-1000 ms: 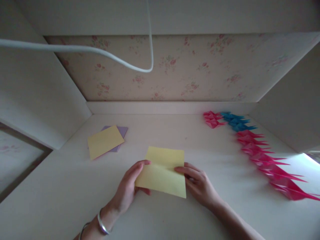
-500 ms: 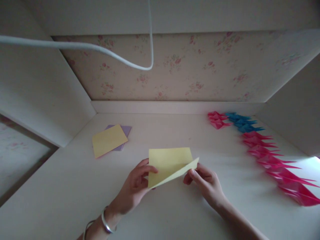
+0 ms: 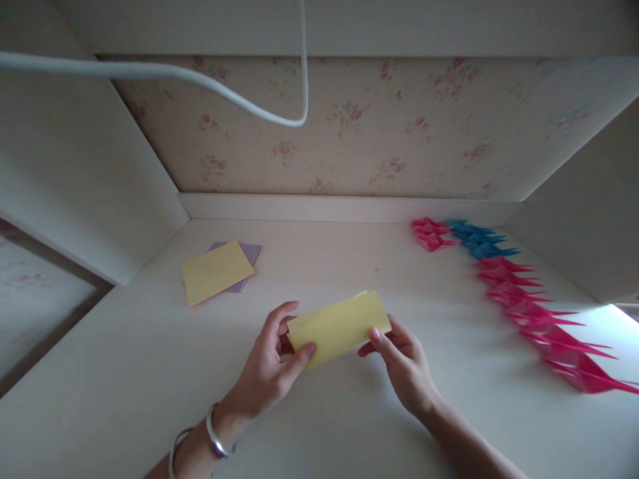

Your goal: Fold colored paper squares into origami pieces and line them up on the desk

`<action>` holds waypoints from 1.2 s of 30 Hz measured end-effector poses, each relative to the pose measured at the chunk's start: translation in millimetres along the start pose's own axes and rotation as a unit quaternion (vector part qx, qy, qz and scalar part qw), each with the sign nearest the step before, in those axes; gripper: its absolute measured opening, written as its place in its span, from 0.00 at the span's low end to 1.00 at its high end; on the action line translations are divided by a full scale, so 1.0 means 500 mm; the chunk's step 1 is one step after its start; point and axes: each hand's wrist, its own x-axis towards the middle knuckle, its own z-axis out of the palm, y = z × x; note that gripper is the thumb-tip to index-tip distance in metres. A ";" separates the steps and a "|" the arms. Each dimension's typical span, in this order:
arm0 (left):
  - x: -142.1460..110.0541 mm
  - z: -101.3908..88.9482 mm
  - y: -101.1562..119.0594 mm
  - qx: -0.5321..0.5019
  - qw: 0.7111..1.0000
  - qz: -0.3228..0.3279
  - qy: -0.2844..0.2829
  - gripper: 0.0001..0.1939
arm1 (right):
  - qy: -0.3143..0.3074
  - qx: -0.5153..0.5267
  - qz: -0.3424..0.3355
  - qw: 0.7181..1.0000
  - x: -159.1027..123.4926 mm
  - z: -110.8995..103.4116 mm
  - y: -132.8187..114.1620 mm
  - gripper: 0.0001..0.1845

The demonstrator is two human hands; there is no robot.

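A sheet of yellow paper (image 3: 342,326), doubled over into a long rectangle, is held between my two hands above the white desk (image 3: 319,426). My left hand (image 3: 274,356) grips its left end, the thumb on the front face and the fingers behind. At the lower right corner my right hand (image 3: 399,362) pinches it, thumb in front. A thin pale strip of the back layer shows past the top edge. The paper tilts, its right end higher than its left.
Yellow sheets (image 3: 217,271) lie over purple paper (image 3: 249,256) at the back left. Along the right side runs a row of folded pink paper shapes (image 3: 529,313) and blue ones (image 3: 479,239). A white cable (image 3: 224,96) hangs in front of the floral wall.
The near part of the yellow sheet has been folded up over the rest, so the open sheet is now a narrow double layer. My left thumb has come onto its front.
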 end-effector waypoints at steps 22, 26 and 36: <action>-0.005 0.035 0.000 -0.011 0.984 -0.063 -0.166 0.35 | 0.101 0.077 0.042 0.991 -0.001 0.092 0.005 0.28; -0.003 0.034 -0.002 0.010 0.984 -0.065 -0.165 0.35 | 0.073 0.045 0.053 0.995 -0.013 0.081 0.010 0.28; -0.001 0.027 -0.021 0.000 0.988 -0.051 -0.148 0.35 | 0.058 0.064 0.107 0.991 -0.013 0.080 -0.011 0.32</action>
